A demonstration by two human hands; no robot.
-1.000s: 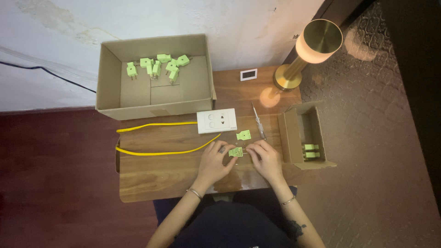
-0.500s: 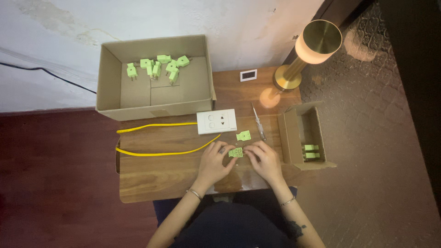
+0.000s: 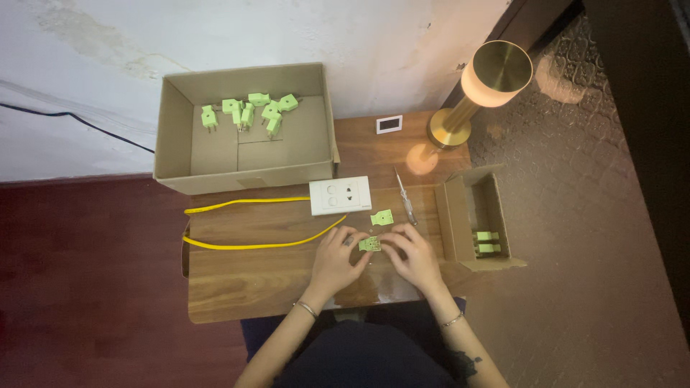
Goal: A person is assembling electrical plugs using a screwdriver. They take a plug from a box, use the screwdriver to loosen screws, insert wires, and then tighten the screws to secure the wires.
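Note:
Both hands meet over the middle of a small wooden table (image 3: 251,287). My left hand (image 3: 336,257) and my right hand (image 3: 411,256) pinch a small green plug part (image 3: 370,243) between their fingertips, close to the tabletop. A second green plug part (image 3: 382,217) lies just beyond, beside a screwdriver (image 3: 405,196). A white socket plate (image 3: 340,196) sits further back, and a yellow wire (image 3: 248,246) runs from the left edge toward my left hand.
A large open cardboard box (image 3: 176,136) at the back left holds several green plugs (image 3: 248,113). A smaller open box (image 3: 449,223) at the right holds two green plugs (image 3: 486,242). A brass lamp (image 3: 478,90) glows at the back right, next to a small white device (image 3: 389,124).

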